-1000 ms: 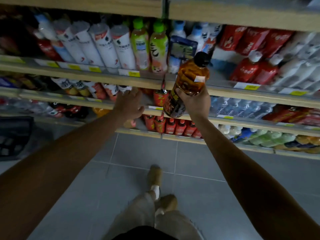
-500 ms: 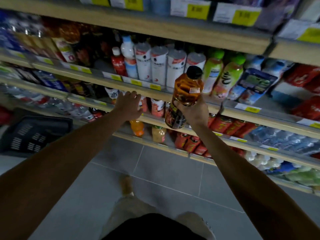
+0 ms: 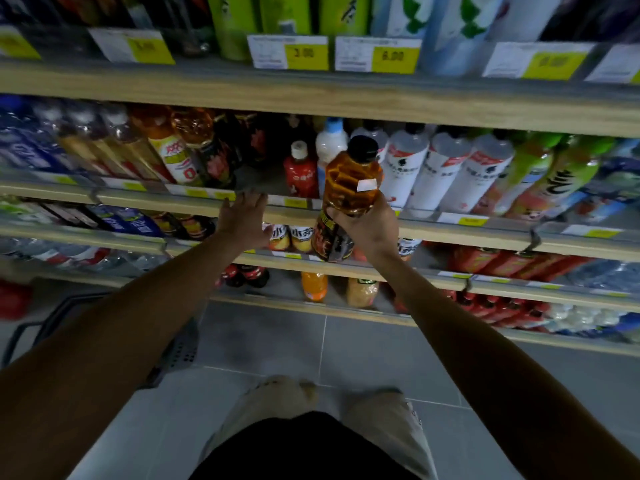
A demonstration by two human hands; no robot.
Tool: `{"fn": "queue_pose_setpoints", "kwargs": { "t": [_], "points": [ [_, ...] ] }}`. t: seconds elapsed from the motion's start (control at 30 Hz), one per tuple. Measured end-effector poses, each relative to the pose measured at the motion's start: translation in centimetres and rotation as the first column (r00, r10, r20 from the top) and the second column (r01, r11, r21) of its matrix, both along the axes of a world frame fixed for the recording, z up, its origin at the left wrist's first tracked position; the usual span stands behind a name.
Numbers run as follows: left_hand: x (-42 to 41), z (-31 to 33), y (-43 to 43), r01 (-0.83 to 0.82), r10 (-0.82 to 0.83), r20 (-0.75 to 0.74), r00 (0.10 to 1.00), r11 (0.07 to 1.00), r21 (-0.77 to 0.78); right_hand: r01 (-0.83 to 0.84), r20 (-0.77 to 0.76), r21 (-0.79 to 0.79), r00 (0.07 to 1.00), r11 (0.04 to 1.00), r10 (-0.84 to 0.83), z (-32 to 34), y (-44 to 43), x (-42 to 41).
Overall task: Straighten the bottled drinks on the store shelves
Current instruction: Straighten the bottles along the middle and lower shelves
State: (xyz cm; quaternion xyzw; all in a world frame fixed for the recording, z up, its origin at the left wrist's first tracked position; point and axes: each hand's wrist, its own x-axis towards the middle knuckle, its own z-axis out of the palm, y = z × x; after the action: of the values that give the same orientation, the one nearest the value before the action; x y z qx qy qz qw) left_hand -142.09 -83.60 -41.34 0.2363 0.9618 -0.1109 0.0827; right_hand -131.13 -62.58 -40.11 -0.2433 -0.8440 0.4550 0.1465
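Note:
My right hand (image 3: 369,227) is shut on an amber tea bottle (image 3: 349,188) with a black cap, held upright in front of the middle shelf (image 3: 145,202). My left hand (image 3: 244,220) is open, fingers spread, just below that shelf's front edge and left of the bottle. Behind the hands, the shelf shows a dark gap between similar amber bottles (image 3: 201,147) on the left and a small red bottle (image 3: 300,171) with a white cap. White-labelled bottles (image 3: 446,168) stand in a row to the right.
A higher shelf (image 3: 311,95) with yellow price tags carries green bottles (image 3: 277,15). Lower shelves hold orange (image 3: 314,285), red and water bottles. A dark shopping basket (image 3: 173,351) sits on the grey tiled floor at the left. My legs are below.
The view has tilted upward and shifted left along the shelves. Both hands have risen with the amber bottle toward the middle shelf, and the left hand's fingers have spread.

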Motion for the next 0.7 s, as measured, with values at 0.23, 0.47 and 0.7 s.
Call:
{"fn": "queue_pose_setpoints", "kwargs": {
  "t": [0.23, 0.47, 0.7],
  "points": [
    [-2.4, -1.8, -4.0, -0.053, 0.053, 0.066, 0.996, 0.999, 0.006, 0.023, -0.002, -0.034, 1.0, 0.999, -0.023, -0.7, -4.8, -2.3],
    [-4.8, -1.9, -8.0, -0.052, 0.049, 0.045, 0.998, 0.997, 0.055, 0.035, -0.025, -0.068, 0.999, 0.997, -0.037, -0.7, -9.2, -3.9],
    [-7.6, -3.0, -11.6, 0.049, -0.054, 0.1, 0.994, 0.997, 0.055, 0.026, 0.021, -0.089, 0.999, 0.996, -0.025, -1.4, -11.8, -7.0]
  ]
}}
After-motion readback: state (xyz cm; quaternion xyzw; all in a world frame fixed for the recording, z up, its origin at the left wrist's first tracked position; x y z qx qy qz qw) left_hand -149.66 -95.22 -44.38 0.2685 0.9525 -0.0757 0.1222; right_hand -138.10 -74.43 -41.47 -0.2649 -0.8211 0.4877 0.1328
